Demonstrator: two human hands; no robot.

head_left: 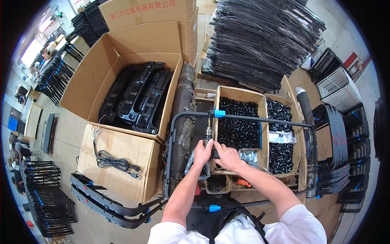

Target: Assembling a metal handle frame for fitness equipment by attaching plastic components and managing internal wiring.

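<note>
Both of my hands are on a dark power drill [208, 132], whose bit points away from me. My left hand [203, 153] is closed around the body just behind the chuck. From the right, my right hand [228, 157] wraps the black handle; part of its grip is hidden. The bit's tip is at the far bar of a large black rectangular frame [260, 119], beside a blue clip [219, 113]. Around my forearms the frame spans the work area, and a second blue clip [214, 208] sits on its near bar, close to my body.
Under the frame are wooden bins of small black parts [239, 122] and a tray of screws [249, 156]. At left, a power cord [113, 161] lies on a cardboard box [93, 142]; behind it, an open carton [81, 81] holds black panels. Curved black frames [109, 209] lie near left.
</note>
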